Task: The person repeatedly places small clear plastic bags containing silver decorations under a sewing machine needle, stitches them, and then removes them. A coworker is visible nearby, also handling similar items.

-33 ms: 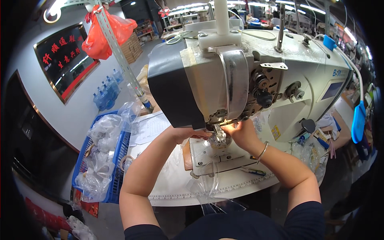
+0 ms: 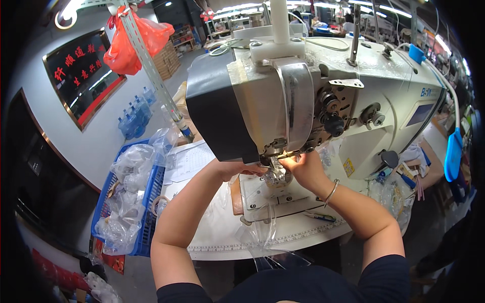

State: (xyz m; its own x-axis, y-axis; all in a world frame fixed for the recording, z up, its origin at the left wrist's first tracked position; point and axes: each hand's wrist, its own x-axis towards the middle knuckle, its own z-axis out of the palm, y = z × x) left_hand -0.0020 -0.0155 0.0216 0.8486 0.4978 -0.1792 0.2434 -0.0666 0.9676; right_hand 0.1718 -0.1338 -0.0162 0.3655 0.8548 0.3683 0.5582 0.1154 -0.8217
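My left hand (image 2: 252, 169) and right hand (image 2: 307, 170) are close together under the head of the sewing machine (image 2: 301, 101). My fingers bend in, but their tips are partly hidden, so I can't tell if they hold anything. The clear plastic (image 2: 256, 240) lies in front of my hands and hangs over the worktop's (image 2: 209, 237) front edge. If it catches on that edge, it could tug crooked. If the machine runs, my fingers could get hurt. A bump could push the small green tool (image 2: 323, 217) off the front edge.
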